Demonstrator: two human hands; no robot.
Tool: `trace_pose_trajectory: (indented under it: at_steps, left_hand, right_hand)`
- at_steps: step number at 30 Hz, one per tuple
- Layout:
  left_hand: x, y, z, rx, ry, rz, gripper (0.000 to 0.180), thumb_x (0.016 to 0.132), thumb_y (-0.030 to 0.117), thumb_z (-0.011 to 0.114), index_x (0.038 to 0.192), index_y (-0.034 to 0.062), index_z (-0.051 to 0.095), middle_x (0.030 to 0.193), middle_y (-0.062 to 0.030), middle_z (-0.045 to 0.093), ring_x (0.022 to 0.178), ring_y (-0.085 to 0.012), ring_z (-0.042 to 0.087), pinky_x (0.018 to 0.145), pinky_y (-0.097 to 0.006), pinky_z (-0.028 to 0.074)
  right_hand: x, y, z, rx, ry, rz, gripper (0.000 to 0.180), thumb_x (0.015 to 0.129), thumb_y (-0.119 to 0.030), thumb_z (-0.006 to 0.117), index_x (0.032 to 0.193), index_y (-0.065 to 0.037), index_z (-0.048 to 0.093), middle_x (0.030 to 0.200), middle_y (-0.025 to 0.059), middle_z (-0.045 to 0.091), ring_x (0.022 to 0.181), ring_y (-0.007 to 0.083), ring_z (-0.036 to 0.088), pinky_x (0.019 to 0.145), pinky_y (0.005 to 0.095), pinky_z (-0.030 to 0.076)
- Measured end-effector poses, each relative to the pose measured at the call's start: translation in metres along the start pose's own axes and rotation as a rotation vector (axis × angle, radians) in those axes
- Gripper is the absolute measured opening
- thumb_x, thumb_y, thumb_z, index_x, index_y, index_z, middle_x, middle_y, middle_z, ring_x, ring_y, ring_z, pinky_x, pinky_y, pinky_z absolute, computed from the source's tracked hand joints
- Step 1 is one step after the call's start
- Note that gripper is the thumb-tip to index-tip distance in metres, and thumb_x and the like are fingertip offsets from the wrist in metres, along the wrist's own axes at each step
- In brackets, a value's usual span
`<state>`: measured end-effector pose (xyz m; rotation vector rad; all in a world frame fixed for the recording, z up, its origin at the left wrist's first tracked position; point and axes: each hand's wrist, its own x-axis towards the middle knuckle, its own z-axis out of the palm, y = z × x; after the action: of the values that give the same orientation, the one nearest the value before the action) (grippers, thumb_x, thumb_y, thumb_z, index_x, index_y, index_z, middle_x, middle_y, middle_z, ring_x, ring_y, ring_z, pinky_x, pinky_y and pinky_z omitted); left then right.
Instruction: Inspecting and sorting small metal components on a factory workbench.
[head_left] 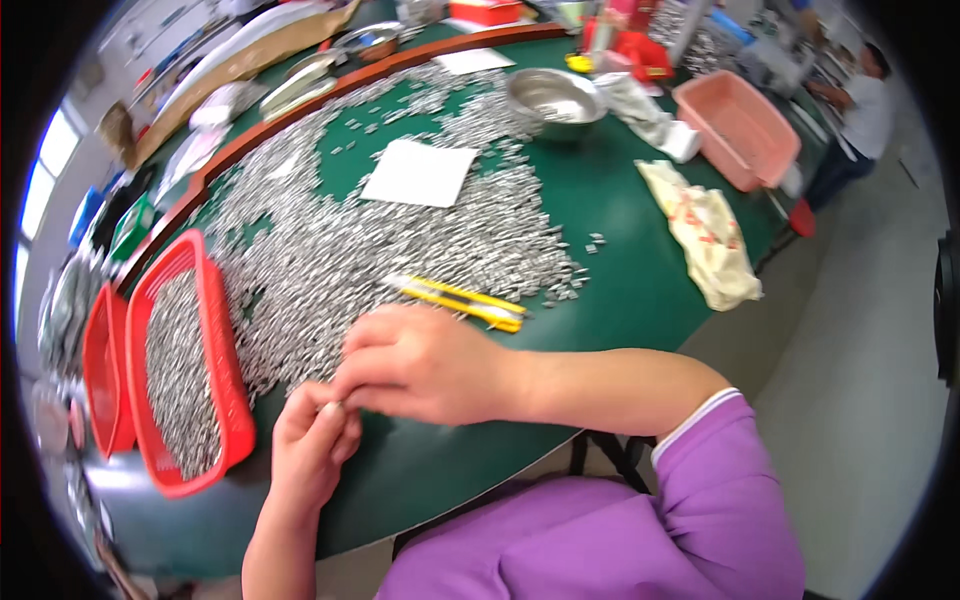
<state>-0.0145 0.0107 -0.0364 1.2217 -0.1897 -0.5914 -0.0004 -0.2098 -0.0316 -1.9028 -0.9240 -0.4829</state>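
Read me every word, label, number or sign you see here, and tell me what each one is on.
No text can be read.
Cream cloth: red marks, too blurred to read.
Yellow cutter: no readable lettering.
White sheet among the metal pieces: no readable writing.

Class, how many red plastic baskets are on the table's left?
2: one red plastic basket holding small silvery metal pieces, and a second red plastic basket left of it; others may be hidden.
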Motion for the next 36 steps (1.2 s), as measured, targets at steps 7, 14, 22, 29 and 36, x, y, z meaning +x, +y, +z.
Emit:
trace_pose_trajectory:
  at_steps: [7,14,22,29,36]
  left_hand:
    - [0.005,0.001,0.003,-0.060,-0.020,-0.002,0.009,0.100,0.011,0.051,0.104,0.0049,0.057,0.080,-0.0043,0.058,0.054,-0.0049,0.038,0.048,-0.019,0.030]
    - [0.003,0.002,0.000,-0.009,0.030,-0.005,0.006,0.096,0.010,0.059,0.100,0.0065,0.058,0.079,-0.0007,0.057,0.056,-0.0032,0.040,0.049,-0.019,0.031]
    - [0.002,0.002,0.007,0.274,0.094,0.108,0.008,0.092,0.010,0.065,0.097,0.0065,0.060,0.086,0.0057,0.055,0.079,-0.0018,0.046,0.071,-0.019,0.039]
    - [0.000,0.006,0.011,0.676,0.248,0.094,0.008,0.088,0.009,0.066,0.093,0.0039,0.061,0.075,0.0037,0.052,0.066,-0.0039,0.046,0.061,-0.023,0.041]
    - [0.001,0.007,0.017,1.108,0.277,0.120,0.013,0.081,0.005,0.070,0.090,0.0026,0.061,0.066,-0.0007,0.046,0.056,-0.0080,0.042,0.053,-0.026,0.038]
  right_hand:
    - [0.000,0.003,-0.012,-0.186,-0.061,0.112,0.012,0.078,-0.011,0.073,0.090,-0.011,0.070,0.089,0.0053,0.062,0.081,0.0252,0.062,0.071,0.0370,0.051]
    - [0.005,-0.001,-0.044,-0.688,-0.082,0.360,0.024,0.078,-0.013,0.072,0.101,-0.009,0.066,0.099,0.0082,0.062,0.095,0.0290,0.059,0.081,0.0408,0.049]
    - [-0.008,0.014,-0.047,-0.758,-0.158,0.373,0.017,0.080,-0.016,0.070,0.092,-0.006,0.062,0.083,0.0091,0.059,0.081,0.0280,0.059,0.073,0.0408,0.051]
    - [0.011,-0.023,-0.041,-0.315,-0.138,0.506,0.020,0.082,-0.014,0.065,0.095,-0.004,0.054,0.087,0.0135,0.058,0.076,0.0323,0.063,0.067,0.0430,0.052]
    - [-0.011,-0.027,-0.012,-0.190,-0.364,0.419,0.026,0.080,-0.011,0.064,0.100,-0.005,0.050,0.089,0.0134,0.055,0.075,0.0324,0.062,0.065,0.0419,0.052]
